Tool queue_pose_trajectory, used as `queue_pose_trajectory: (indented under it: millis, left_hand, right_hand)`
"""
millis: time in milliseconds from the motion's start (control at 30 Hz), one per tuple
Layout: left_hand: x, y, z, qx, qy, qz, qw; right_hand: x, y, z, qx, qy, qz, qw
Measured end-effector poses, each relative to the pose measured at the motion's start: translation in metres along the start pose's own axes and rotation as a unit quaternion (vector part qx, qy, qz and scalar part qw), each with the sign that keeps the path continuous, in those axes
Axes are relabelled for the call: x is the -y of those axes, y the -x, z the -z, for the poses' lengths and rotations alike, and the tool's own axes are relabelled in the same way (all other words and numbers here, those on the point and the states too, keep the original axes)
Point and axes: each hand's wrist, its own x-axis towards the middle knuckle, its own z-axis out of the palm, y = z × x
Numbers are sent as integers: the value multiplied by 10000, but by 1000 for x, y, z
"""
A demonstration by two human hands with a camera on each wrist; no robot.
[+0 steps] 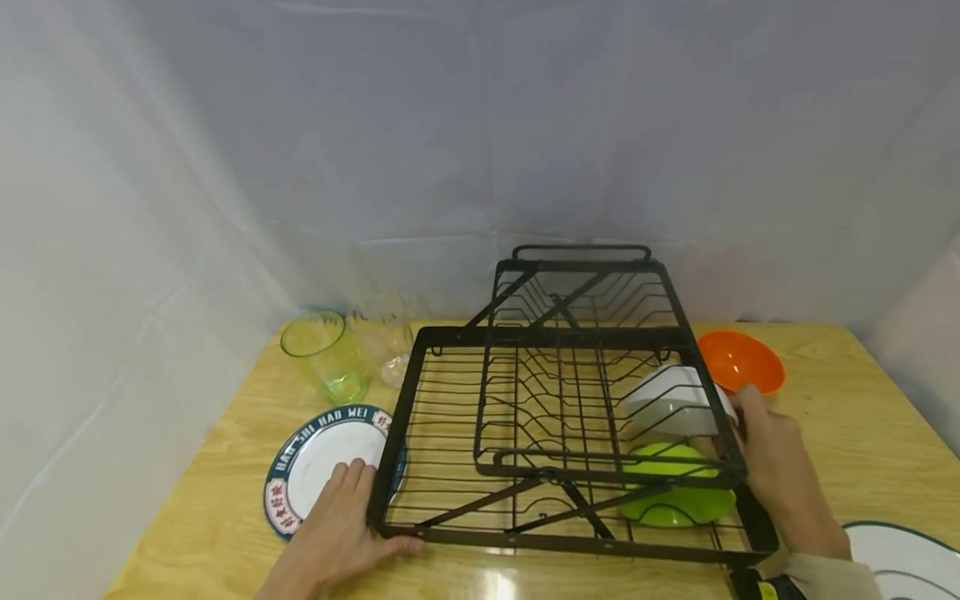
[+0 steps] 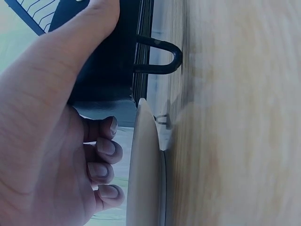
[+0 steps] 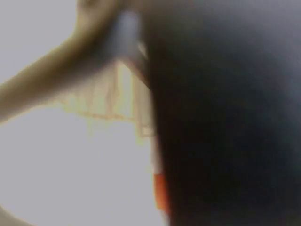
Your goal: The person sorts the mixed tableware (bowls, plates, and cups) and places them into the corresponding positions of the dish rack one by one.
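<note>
A black two-tier wire dish rack (image 1: 395, 437) stands in the middle of the wooden table. My left hand (image 1: 333, 521) holds its front left corner, the thumb along the front edge and the other fingers curled beside it. In the left wrist view that thumb (image 2: 96, 21) lies against the black frame. At the rack's right side, my right hand (image 1: 783, 467) reaches in under the upper tier and grips the rim of a white bowl (image 1: 660, 398), its fingertips partly hidden. A green bowl (image 1: 675, 507) leans in the lower tier in front. The right wrist view is dark and blurred.
A plate with a lettered teal rim (image 1: 306, 433) lies left of the rack, close beside my left hand. Behind it stand a green glass (image 1: 341, 379) and a clear glass (image 1: 392, 358). An orange bowl (image 1: 738, 362) sits behind my right hand; another plate (image 1: 900, 554) lies front right.
</note>
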Motion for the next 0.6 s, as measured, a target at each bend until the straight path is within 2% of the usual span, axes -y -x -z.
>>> queue_pose_trajectory:
  millis: [100, 233, 367, 600]
  left_hand:
    - [0, -1, -1, -75, -46, -72, 9999]
    - [1, -1, -1, -191, -149, -135, 9996]
    - [0, -1, 0, -145, -114, -89, 9998]
    - [0, 0, -1, -269, -143, -180, 9994]
  right_hand:
    - [0, 2, -2, -23, -43, 34, 10000]
    - [0, 1, -4, -96, 39, 350, 9993]
    - [0, -1, -5, 83, 127, 602, 9981]
    - [-2, 1, -7, 391, 179, 629, 9971]
